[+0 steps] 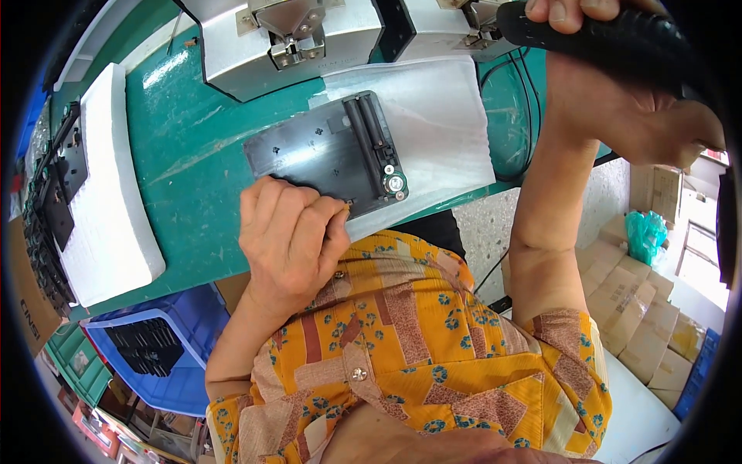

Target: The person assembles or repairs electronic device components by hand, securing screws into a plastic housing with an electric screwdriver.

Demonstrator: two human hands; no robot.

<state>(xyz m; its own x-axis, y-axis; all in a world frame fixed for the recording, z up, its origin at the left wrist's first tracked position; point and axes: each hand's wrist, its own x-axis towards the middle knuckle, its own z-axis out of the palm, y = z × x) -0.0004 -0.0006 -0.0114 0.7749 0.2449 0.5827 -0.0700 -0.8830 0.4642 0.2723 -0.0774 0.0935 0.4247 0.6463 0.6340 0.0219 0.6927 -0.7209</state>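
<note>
Head view: left hand (290, 236) pinches small screw at plate (328, 151) near edge; right hand (610, 85) clamped on driver (595, 35) above plate; screw may drop.

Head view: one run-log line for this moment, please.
left hand: pinching small part at grey plate edge | right hand: gripping black power tool, raised | green bench

brown cardboard boxes (630, 298) stacked at right, green plastic bag (645, 234) above them.
</note>
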